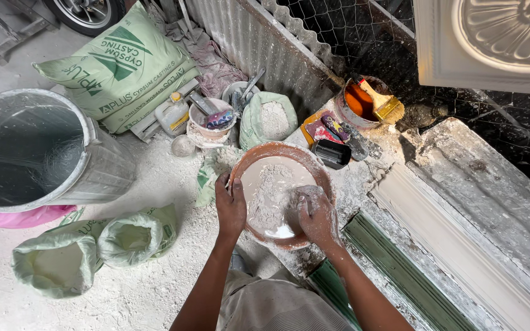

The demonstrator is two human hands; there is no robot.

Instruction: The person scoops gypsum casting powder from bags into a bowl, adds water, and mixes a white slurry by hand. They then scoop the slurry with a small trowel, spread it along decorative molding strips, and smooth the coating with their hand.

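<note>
Fingers of the right hand [316,214] are curled down into wet plaster [271,196], while the brown mixing bowl [280,153] is gripped at its rim by the left hand [230,205]. Lumps are visible, so mixing looks roughly half done.

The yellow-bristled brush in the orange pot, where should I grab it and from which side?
Take the brush by its wooden handle, which slants up and out of the orange pot toward the corrugated sheet. Come from above on that upper-left side. The bristle end hangs over the pot's right rim, probably wet, so avoid that end.
</note>
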